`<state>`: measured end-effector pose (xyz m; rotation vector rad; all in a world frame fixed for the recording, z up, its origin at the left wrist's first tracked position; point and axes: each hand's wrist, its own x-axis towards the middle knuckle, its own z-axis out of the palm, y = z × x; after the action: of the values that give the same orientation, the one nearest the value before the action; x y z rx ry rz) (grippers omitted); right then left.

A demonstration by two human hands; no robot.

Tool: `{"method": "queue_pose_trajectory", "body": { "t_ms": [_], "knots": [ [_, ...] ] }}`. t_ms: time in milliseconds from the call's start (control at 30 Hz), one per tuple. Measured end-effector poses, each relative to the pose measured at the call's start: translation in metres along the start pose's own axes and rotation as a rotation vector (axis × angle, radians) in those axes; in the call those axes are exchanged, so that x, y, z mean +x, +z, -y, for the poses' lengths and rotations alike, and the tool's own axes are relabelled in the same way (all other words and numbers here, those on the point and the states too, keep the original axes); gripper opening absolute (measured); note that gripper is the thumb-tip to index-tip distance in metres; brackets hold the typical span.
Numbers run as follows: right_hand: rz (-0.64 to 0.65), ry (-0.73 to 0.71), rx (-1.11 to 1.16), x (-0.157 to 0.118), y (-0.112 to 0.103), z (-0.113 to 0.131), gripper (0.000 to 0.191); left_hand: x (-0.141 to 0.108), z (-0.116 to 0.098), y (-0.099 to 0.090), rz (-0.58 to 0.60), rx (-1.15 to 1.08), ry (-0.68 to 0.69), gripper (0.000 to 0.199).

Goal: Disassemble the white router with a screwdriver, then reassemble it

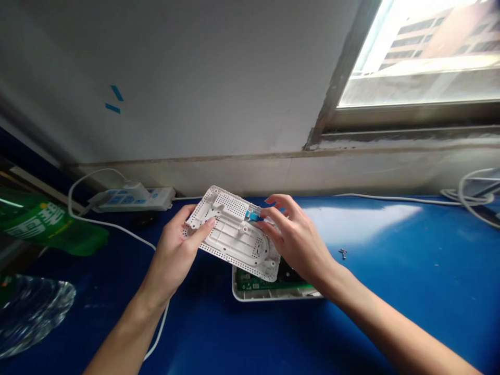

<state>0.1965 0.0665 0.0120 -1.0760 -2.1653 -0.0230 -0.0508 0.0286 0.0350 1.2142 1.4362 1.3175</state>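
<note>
The left hand (174,251) grips a white perforated plastic cover (234,250) at 12 o'clock from its white housing (250,298), the right hand (299,242) half-open against a blue tab (252,215) (one slip could drop the cover onto the green circuit board (260,284)).

Blue tabletop (410,291) | white casing (273,297) | small screw (342,253) | power strip (133,200) | green bottle (47,224)

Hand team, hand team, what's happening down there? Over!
Left hand gripping white plastic cover. Right hand at its blue tab. Green circuit board below, in white casing.
</note>
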Motion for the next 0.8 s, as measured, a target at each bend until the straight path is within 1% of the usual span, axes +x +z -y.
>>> {"method": "queue_pose_trajectory", "body": {
  "t_ms": [100,200,400,567,800],
  "knots": [
    [0.101,-0.001,0.006,0.001,0.002,0.002,0.011,-0.001,0.001,0.0,-0.003,0.016,0.004,0.046],
    [0.146,-0.013,0.045,0.001,0.003,0.003,0.007,-0.004,0.0,0.003,-0.034,0.065,0.036,0.043],
    [0.191,-0.025,0.119,-0.001,0.0,-0.002,0.009,-0.01,-0.006,0.012,-0.109,0.15,0.082,0.038],
    [0.197,-0.043,0.169,-0.001,0.0,-0.006,0.009,-0.013,-0.011,0.015,-0.123,0.174,0.091,0.034],
    [0.206,-0.034,0.18,-0.001,0.001,-0.007,0.01,-0.012,-0.009,0.017,-0.159,0.202,0.1,0.031]
  ]
}}
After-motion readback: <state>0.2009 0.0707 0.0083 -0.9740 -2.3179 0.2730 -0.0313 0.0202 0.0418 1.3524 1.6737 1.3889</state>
